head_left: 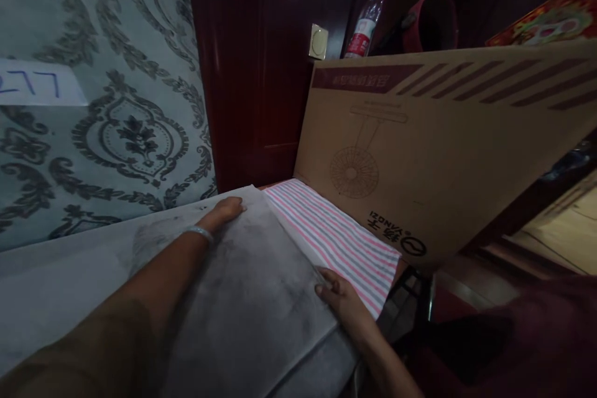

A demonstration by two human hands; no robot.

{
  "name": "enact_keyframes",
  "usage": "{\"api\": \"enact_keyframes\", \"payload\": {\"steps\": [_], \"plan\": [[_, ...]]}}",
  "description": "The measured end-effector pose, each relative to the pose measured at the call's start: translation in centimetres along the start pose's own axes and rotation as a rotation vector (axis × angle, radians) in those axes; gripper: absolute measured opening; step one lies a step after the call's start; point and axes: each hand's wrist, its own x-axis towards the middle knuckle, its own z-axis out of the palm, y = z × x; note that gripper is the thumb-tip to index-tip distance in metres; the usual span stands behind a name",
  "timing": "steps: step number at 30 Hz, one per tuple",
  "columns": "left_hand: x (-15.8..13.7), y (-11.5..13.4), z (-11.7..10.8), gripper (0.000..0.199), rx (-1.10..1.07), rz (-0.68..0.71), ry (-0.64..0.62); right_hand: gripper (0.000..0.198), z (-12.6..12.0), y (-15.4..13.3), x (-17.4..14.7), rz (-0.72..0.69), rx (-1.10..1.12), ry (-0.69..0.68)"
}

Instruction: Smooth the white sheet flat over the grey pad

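Note:
A large grey, cloth-like sheet (252, 280) with dark smudges lies spread in front of me. My left hand (228, 206), a pale bangle on its wrist, rests at the sheet's far part with its fingers curled in on the surface. On the near right, my right hand (339, 293) pinches the sheet's right edge between thumb and fingers. Beyond that edge, a pink, grey and white striped cloth (336, 236) lies flat and partly under the grey sheet.
A big cardboard box (438, 130) with a fan drawing stands behind the striped cloth. A plastic bottle (366, 25) and a red round container (436, 18) rise behind it. Patterned wallpaper (135, 87) and dark red wood panelling (252, 74) bound the left and back.

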Motion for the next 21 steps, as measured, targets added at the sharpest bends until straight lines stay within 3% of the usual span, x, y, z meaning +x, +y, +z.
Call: {"api": "enact_keyframes", "payload": {"steps": [3,11,16,21], "plan": [[0.0,-0.4,1.2,0.034,0.017,-0.043,-0.007,0.060,-0.3,1.3,-0.2,-0.070,-0.086,0.086],[1.3,-0.5,0.3,0.042,0.004,-0.034,0.046,0.053,-0.7,0.5,0.4,-0.248,-0.362,0.235],[1.0,0.2,1.5,0.040,0.028,-0.040,0.045,0.049,-1.9,1.9,1.4,-0.231,-0.523,0.283],[0.1,0.5,1.8,0.048,0.046,-0.048,0.070,0.048,-1.8,2.2,0.9,-0.224,-0.521,0.292]]}}
